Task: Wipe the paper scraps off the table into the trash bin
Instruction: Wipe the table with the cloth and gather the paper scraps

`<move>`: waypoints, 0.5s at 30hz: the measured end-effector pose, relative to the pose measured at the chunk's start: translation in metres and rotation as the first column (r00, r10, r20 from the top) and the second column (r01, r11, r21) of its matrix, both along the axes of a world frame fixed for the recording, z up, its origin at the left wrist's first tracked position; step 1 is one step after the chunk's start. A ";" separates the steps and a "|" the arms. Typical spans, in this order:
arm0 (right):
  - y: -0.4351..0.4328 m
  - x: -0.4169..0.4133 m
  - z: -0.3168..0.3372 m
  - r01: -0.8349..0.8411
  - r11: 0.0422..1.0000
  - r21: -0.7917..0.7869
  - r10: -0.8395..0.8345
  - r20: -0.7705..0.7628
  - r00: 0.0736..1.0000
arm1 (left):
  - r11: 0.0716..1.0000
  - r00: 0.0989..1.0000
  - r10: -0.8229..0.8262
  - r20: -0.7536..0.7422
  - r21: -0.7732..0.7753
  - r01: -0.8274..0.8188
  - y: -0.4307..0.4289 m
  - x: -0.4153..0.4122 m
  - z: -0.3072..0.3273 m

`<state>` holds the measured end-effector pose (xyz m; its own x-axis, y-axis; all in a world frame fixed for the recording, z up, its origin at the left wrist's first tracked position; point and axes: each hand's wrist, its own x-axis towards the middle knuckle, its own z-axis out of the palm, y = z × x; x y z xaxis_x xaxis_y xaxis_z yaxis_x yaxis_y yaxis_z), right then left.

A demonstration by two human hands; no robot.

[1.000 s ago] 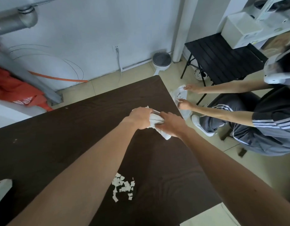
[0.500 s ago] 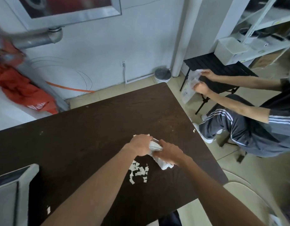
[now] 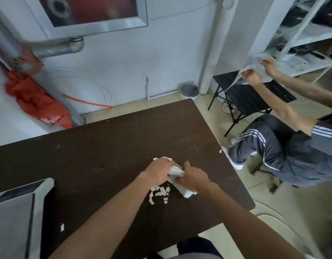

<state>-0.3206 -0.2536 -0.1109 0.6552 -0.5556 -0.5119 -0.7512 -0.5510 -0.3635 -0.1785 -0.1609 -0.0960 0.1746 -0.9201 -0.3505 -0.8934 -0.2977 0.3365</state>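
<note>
On the table [image 3: 98, 157], your left hand [image 3: 158, 171] and right hand [image 3: 193, 177] are both gripping a cloth [image 3: 177, 171]; scraps [image 3: 159, 193] are lying at its 6 o'clock.

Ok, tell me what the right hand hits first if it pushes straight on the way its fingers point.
The right hand points up-left across the table, into the white cloth it already grips. Just past that is the left hand, holding the same cloth. So cloth first, then likely the left hand.
</note>
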 end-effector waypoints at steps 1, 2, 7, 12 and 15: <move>-0.009 0.000 0.002 -0.034 0.999 -0.027 0.035 0.020 0.999 | 1.000 1.000 0.005 0.008 -0.006 -0.005 -0.007 0.002 0.001; -0.020 0.000 0.005 -0.070 0.995 -0.065 0.073 0.044 0.996 | 1.000 1.000 0.013 0.023 -0.019 -0.013 -0.016 0.004 0.001; -0.100 0.009 0.023 -0.270 0.909 -0.318 0.311 0.085 0.947 | 0.988 0.988 0.104 0.111 -0.123 -0.090 -0.065 0.008 0.010; -0.169 0.019 0.016 -0.397 0.812 -0.427 0.425 -0.033 0.905 | 0.958 0.953 0.253 0.169 -0.179 -0.223 -0.112 -0.010 -0.003; -0.192 0.020 0.007 -0.432 0.780 -0.453 0.474 -0.025 0.880 | 0.944 0.938 0.316 0.142 -0.144 -0.296 -0.130 -0.020 -0.016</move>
<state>-0.3005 -0.4453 -0.1042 0.9169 -0.3325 -0.2210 -0.3522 -0.9342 -0.0559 -0.1983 -0.2912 -0.1120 0.4990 -0.8463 -0.1865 -0.8104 -0.5319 0.2457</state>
